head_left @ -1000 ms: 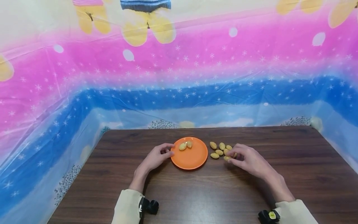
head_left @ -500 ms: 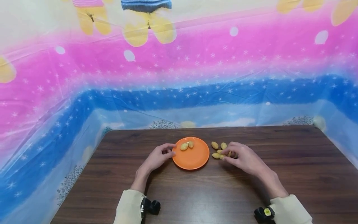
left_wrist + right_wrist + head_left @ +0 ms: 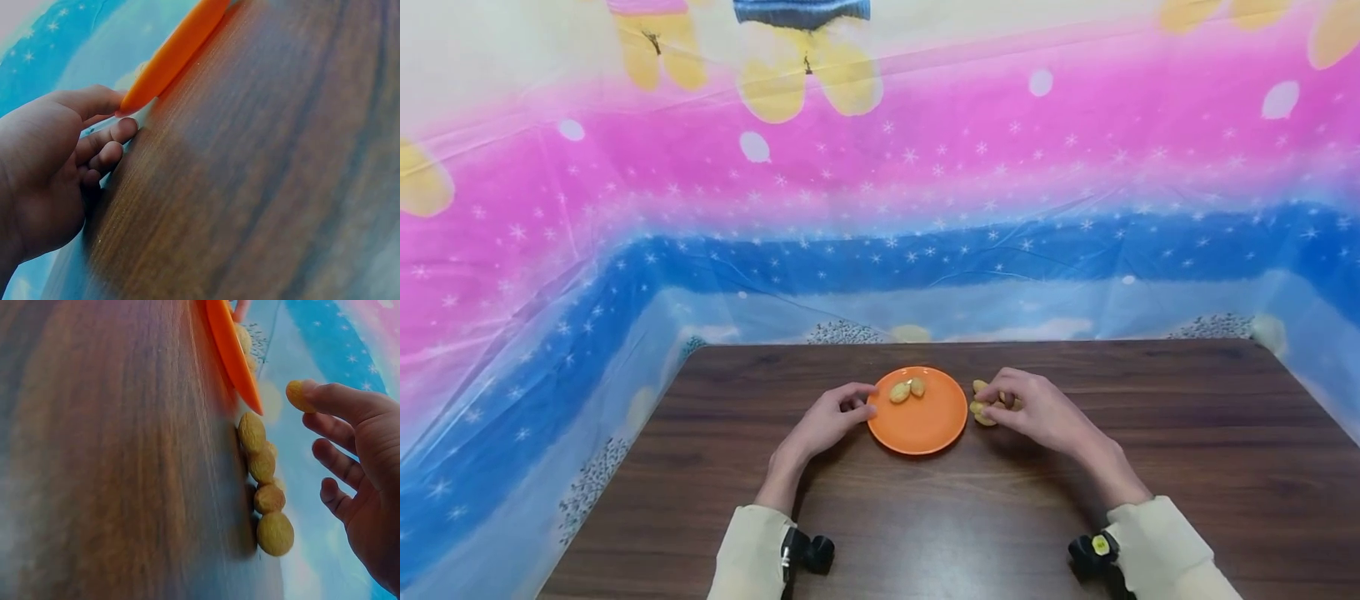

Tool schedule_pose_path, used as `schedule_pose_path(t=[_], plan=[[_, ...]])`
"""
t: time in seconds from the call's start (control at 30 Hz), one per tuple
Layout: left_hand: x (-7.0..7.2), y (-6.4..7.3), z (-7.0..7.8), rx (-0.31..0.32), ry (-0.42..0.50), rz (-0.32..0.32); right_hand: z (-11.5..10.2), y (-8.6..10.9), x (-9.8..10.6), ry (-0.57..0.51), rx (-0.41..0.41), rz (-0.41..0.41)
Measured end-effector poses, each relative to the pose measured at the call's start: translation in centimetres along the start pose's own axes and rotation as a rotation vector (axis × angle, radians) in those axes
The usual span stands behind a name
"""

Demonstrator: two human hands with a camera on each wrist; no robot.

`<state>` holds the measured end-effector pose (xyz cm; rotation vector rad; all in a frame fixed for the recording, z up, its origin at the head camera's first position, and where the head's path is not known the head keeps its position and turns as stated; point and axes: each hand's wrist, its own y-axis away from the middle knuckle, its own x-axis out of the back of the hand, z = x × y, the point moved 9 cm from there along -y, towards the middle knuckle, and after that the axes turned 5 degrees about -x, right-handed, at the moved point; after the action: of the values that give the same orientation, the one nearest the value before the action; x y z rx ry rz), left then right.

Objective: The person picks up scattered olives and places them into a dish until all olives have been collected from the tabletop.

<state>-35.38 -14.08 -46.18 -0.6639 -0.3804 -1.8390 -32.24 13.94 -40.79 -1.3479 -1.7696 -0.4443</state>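
An orange plate [image 3: 917, 429] lies on the brown wooden table, with two small yellow-brown oval fruits [image 3: 899, 392] near its far side. My left hand [image 3: 832, 419] holds the plate's left rim with thumb and fingers. In the right wrist view my right hand [image 3: 369, 450] pinches one yellow-brown oval fruit [image 3: 297, 395] between thumb and index finger, above the table and apart from the others. Several more fruits [image 3: 270, 499] lie on the table right of the plate; in the head view the right hand partly hides them.
The dark wooden table [image 3: 880, 525] reaches back to a printed cloth [image 3: 880, 258] that hangs behind it and along the sides. A black wrist camera [image 3: 808, 552] is strapped at the left sleeve, another black camera [image 3: 1092, 554] at the right.
My right hand has moved left over the loose fruits toward the plate, carrying one fruit. The left hand has stayed at the plate's rim; the two fruits on the plate have not moved.
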Motion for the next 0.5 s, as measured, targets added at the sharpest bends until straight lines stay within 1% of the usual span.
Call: schedule_pose_path(t=[0.23,0.5], plan=[[0.1,0.0,0.1,0.004,-0.002,0.006,-0.3,-1.5,-0.7,0.006,-0.009,-0.018],[0.0,0.1,0.0,0.005,0.005,0.003,-0.9,-3.1,-1.5,-0.050,-0.039,-0.047]])
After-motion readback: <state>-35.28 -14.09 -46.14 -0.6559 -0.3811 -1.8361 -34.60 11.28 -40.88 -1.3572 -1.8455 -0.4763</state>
